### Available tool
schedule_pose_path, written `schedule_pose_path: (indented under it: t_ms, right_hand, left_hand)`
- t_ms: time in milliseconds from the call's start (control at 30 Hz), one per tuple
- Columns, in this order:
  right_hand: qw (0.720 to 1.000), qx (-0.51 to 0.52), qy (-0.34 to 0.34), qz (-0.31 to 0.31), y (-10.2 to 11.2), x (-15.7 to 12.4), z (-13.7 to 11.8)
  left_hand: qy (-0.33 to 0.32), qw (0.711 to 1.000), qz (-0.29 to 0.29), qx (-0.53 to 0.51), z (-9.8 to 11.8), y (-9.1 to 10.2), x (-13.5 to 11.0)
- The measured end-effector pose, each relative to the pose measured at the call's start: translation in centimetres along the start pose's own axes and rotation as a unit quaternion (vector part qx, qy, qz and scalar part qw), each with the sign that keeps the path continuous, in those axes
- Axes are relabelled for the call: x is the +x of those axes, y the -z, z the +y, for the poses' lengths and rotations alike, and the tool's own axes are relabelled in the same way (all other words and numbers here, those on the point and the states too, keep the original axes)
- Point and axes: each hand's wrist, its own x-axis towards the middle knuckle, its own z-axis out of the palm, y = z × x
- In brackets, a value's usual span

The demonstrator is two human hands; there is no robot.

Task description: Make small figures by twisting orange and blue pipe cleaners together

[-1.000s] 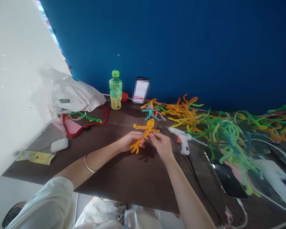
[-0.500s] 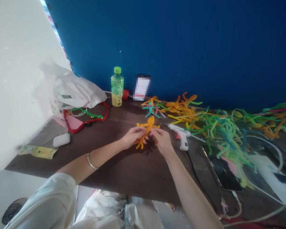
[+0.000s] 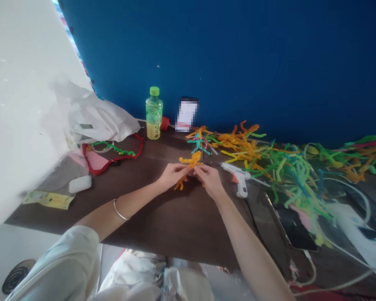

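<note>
An orange pipe-cleaner figure [image 3: 195,159] is pinched between my two hands above the dark table. My left hand [image 3: 172,176] grips it from the left, with orange limbs poking out below the fingers. From the right, my right hand [image 3: 209,179] closes on it, thumb and fingertips pressed together close to the left thumb. The figure's head and one arm show above the fingers; its middle is hidden by them. Just behind lies a teal and orange pipe-cleaner figure [image 3: 198,144]. A white hot glue gun [image 3: 240,179] rests right of my right hand.
Orange and green pipe-cleaner pieces [image 3: 242,146] are heaped along the back right. A drink bottle [image 3: 154,115] and a propped phone [image 3: 187,115] stand at the back. At right lies a dark phone [image 3: 296,228] among cables. A white case [image 3: 80,184] and plastic bag [image 3: 109,119] are left.
My hands have come closer together on the orange figure, thumbs nearly meeting. The figure is turned a little, and less of its body shows than before.
</note>
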Motion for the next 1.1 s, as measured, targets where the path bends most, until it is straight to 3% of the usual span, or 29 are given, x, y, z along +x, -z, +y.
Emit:
schedule_pose_path:
  t_ms: [200,567,700,867,1000,1100]
  right_hand:
    - [0.995,-0.077,0.010,-0.057,1.8,-1.3,-1.7]
    - [0.993,-0.084,0.002,-0.086,2.4,-2.0,-2.3]
    - [0.989,-0.113,0.041,-0.086,2.5,-2.0,-2.6]
    - [0.978,-0.160,0.116,-0.063,2.6,-2.2,-2.9]
    - [0.967,-0.201,0.157,-0.016,2.1,-2.4,-2.7]
    - [0.967,-0.203,0.149,-0.031,1.7,-2.4,-2.4]
  left_hand:
    - [0.039,0.996,-0.070,-0.026,-0.1,0.0,-0.3]
    - [0.055,0.994,-0.087,-0.032,-0.2,0.1,-0.7]
    - [0.066,0.989,-0.120,-0.060,-0.1,0.2,-0.9]
    - [0.121,0.956,-0.210,-0.164,0.1,0.2,-1.1]
    - [0.146,0.945,-0.213,-0.202,0.2,0.2,-1.0]
    - [0.138,0.948,-0.192,-0.213,0.2,0.1,-0.9]
